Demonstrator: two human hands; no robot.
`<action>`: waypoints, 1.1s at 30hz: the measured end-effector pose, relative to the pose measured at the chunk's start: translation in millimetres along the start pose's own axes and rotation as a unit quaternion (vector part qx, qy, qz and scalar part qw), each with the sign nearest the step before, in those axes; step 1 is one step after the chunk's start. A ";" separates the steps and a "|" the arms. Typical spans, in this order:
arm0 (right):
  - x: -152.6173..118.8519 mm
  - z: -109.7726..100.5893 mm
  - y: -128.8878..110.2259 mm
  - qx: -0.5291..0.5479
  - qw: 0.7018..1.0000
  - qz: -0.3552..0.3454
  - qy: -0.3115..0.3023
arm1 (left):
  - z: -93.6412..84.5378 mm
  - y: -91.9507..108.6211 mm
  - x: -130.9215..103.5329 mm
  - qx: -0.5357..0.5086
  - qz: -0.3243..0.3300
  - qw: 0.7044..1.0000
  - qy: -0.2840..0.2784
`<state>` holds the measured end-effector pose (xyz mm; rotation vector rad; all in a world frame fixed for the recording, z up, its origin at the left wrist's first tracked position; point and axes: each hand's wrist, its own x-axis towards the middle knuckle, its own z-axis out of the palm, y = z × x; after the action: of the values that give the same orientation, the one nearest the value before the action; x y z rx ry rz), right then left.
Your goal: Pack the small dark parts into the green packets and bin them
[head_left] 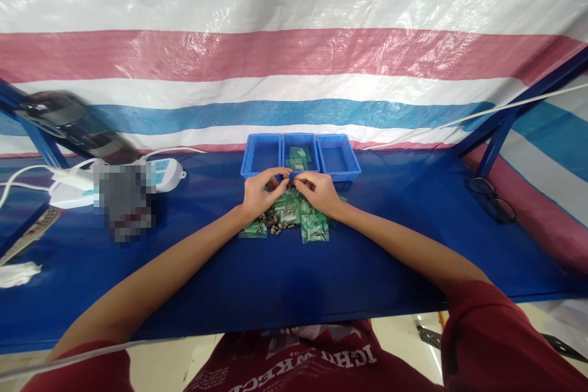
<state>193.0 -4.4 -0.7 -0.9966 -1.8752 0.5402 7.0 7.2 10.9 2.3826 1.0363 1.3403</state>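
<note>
My left hand (pixel 263 195) is closed, thumb and forefinger pinched on a small metal part (pixel 286 176). Close beside it, my right hand (pixel 319 193) is pinched too; what its fingertips hold is too small to make out. Both hands are over a pile of green clear packets (pixel 315 228) and loose small metal parts (pixel 276 228) on the blue table (pixel 285 282). Just behind the hands stand three blue bins side by side: the left bin (pixel 261 155) and right bin (pixel 339 156) look bare inside, and the middle bin (pixel 299 139) has green packets in it.
At the left are a white power strip (pixel 168 175) with cables, a dark bottle (pixel 78 125) lying tilted, a blurred-out dark object (pixel 125 199) and a white tissue (pixel 19 274). Glasses (pixel 491 199) lie at the right. A striped sheet (pixel 294 55) hangs behind the table.
</note>
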 end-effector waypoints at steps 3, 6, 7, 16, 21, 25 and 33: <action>-0.2 -0.5 -0.3 0.001 1.000 -0.004 0.003 | -0.2 -0.1 -0.4 0.004 0.009 1.000 0.017; -0.5 -1.5 -1.5 0.001 1.000 -0.007 0.005 | -1.1 0.3 1.5 0.015 0.018 0.999 0.035; -0.5 -1.7 -1.9 0.000 1.000 -0.005 0.005 | -1.6 0.5 2.8 0.018 0.017 0.999 0.040; 0.2 -0.1 -1.9 -0.005 1.000 -0.004 0.006 | -9.8 -4.5 28.6 0.038 0.017 0.999 -0.029; 0.0 -0.8 -3.0 -0.003 1.000 -0.004 0.011 | -13.4 -9.3 49.2 0.144 0.068 0.986 -0.042; -0.2 -0.7 -3.8 0.003 1.000 -0.001 0.009 | -13.4 -13.4 59.7 0.158 0.063 0.985 -0.037; 0.6 0.0 -5.6 0.008 1.000 -0.008 0.016 | -10.0 -20.5 61.2 0.142 0.036 0.984 -0.104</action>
<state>190.5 -7.1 3.6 -0.9738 -1.8465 0.5254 9.7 61.7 46.9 2.7211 1.1559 0.9897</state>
